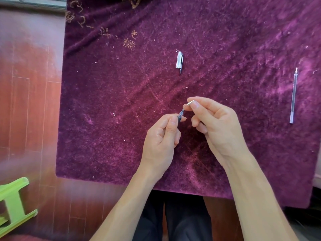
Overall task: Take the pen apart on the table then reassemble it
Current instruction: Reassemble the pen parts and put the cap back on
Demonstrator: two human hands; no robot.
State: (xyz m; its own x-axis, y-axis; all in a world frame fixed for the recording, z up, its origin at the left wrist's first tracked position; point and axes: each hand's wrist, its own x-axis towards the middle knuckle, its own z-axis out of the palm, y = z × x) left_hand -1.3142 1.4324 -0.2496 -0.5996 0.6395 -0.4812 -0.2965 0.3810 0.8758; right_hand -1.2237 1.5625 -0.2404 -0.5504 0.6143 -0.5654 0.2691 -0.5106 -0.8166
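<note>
My left hand (162, 138) grips the pen barrel (180, 116), a dark tube with a clear threaded end that points up and to the right; most of the barrel is hidden in the fist. My right hand (215, 122) pinches the small metal pen tip (189, 103) between thumb and forefinger, just above the barrel's open end. Whether tip and barrel touch I cannot tell. The clear pen cap (179, 61) with its dark clip lies on the cloth farther back. The thin ink refill (293, 94) lies lengthwise at the right side of the table.
A wrinkled purple velvet cloth (121, 105) with gold embroidery at the back covers the table. A green plastic stool (12, 202) stands on the red wooden floor at the lower left. My dark trouser legs show under the table's near edge.
</note>
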